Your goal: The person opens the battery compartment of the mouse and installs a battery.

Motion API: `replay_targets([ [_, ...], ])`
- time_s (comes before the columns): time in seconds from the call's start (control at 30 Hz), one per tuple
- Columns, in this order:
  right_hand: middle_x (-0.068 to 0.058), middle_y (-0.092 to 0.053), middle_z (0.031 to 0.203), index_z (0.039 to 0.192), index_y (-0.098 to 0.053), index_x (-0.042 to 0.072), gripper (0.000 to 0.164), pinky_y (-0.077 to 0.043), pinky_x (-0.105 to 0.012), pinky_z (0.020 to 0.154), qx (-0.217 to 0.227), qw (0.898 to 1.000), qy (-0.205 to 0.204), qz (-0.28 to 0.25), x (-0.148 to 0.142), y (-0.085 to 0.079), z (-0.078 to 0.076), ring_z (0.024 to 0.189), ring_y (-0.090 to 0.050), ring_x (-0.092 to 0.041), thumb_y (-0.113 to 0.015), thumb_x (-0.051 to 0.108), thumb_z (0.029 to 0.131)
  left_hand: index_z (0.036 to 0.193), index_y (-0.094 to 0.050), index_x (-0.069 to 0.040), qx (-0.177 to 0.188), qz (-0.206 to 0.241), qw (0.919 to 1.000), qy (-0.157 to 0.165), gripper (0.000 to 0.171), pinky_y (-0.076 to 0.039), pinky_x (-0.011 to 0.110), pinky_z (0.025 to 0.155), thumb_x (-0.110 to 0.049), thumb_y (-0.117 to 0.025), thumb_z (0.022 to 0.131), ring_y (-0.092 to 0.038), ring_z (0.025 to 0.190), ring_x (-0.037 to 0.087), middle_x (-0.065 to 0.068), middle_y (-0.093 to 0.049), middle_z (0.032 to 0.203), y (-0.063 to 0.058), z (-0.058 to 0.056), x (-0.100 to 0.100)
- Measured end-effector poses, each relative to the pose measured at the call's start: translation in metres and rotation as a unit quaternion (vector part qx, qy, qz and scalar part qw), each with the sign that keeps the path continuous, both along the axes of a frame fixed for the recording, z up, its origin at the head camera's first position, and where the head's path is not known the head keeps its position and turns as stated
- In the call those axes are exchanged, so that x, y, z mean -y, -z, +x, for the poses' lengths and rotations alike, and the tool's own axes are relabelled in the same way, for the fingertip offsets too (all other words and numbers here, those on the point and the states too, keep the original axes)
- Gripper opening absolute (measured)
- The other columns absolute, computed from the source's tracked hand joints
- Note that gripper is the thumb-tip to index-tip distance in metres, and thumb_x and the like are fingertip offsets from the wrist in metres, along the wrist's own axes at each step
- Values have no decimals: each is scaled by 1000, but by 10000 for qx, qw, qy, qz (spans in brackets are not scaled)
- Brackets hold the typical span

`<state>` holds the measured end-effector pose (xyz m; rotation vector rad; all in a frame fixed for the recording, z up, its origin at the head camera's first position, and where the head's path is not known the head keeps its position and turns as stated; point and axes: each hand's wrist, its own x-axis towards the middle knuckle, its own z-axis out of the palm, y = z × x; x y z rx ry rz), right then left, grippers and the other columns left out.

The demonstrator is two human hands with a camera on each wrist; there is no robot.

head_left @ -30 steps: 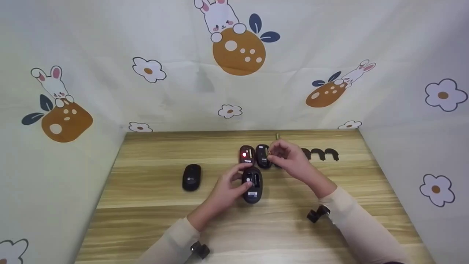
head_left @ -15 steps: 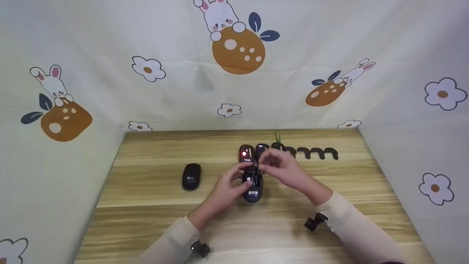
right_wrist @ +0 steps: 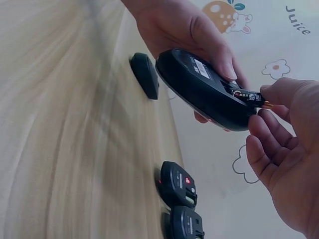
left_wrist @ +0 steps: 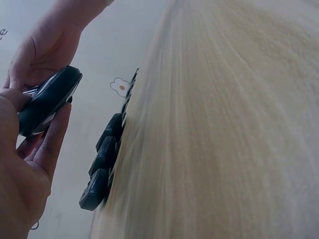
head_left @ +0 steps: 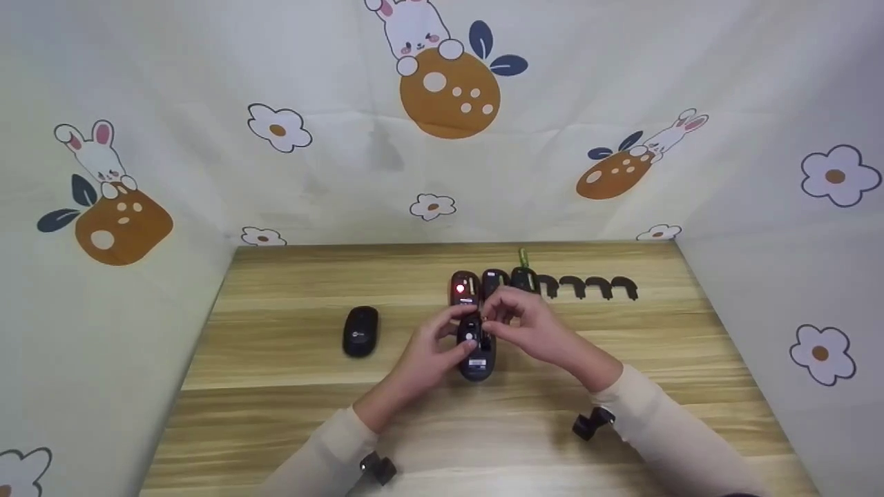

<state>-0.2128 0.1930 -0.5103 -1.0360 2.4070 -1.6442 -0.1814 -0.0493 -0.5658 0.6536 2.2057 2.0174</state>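
My left hand [head_left: 429,348] grips a black computer mouse [head_left: 476,367] above the table, underside up, thumb on its bottom face. The mouse's battery compartment is uncovered; a white label shows near one end. In the right wrist view, a dark AAA-size battery [right_wrist: 247,95] with a copper-coloured end lies slanted at the compartment, its far end inside. My right hand [head_left: 530,323] pinches it by the copper end between thumb and fingers. From the left wrist view, the mouse's side [left_wrist: 50,102] hides the battery.
Three upturned mice stand in a row behind the hands, the leftmost mouse [head_left: 464,288] glowing red. Beyond them lies a green battery [head_left: 523,257]. Several curved black battery covers [head_left: 598,287] line up to the right. Another mouse [head_left: 360,333] sits upright at the left.
My right hand has come left and toward me from the row of mice, bringing the battery to the held mouse's compartment. My left hand has kept its grip in about the same place.
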Motion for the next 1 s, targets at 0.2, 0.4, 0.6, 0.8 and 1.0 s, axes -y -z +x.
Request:
replay_targets([
  [0.2,-5,-70,101,105,-77,11,8,-61,-27,78,58,10000,59,13,1,4,1,89,-67,-19,-82,7,99,155,-61,-13,-8,-5,10000,-3,56,-53,50,118,-12,-79,102,-73,122,23,12,-64,151,0,0,0],
  [0.4,-2,-70,99,101,-78,12,6,-60,-26,77,48,9997,218,24,1,9,1,89,-66,-17,-82,8,99,154,-62,-13,-4,-29,10000,-18,55,-53,50,118,-11,-80,102,-73,121,22,11,-65,150,1,-1,0],
  [0.6,-6,-70,108,114,-75,10,17,-61,-29,82,200,9990,406,35,1,13,2,94,-68,-22,-83,12,99,154,-62,-13,-43,-57,10000,-68,55,-52,52,119,-13,-80,102,-73,121,23,9,-65,149,2,-1,0],
  [0.8,-7,-77,118,127,-74,8,27,-64,-36,93,874,9949,500,77,1,13,5,105,-73,-27,-81,15,102,152,-64,-16,-153,-97,9998,-112,53,-53,50,118,-13,-81,102,-73,120,22,6,-67,146,1,-1,-1],
  [1.0,-9,-75,119,128,-72,6,28,-66,-39,93,1007,9939,455,-57,1,17,5,105,-72,-28,-80,12,102,152,-64,-16,-162,-107,9998,-98,54,-52,51,118,-12,-81,101,-73,118,22,5,-68,146,2,-1,-1],
])
